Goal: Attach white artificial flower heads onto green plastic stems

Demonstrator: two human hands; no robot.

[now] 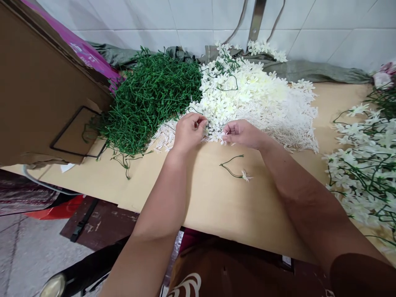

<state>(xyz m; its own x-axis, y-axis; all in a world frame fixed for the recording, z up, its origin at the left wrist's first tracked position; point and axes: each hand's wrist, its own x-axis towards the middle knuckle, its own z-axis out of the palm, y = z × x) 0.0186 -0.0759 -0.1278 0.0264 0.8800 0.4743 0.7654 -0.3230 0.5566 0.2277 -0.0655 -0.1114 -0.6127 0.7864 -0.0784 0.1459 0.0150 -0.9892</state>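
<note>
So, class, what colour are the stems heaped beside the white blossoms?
The heaped stems are green; the head view shows them best.

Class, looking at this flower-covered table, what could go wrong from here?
The green stem pile meets the white blossom pile, so pieces might tangle. The forked stem lies loose on the table and could be brushed aside. The small white blossom pinched by the right hand might slip.

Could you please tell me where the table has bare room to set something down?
The widest bare patch of table lies between the left forearm and right forearm, in front of one loose sprig. A narrower strip parts the white blossoms from the flowering stems at far right. Farther back, blossoms and green stems crowd it.
</note>
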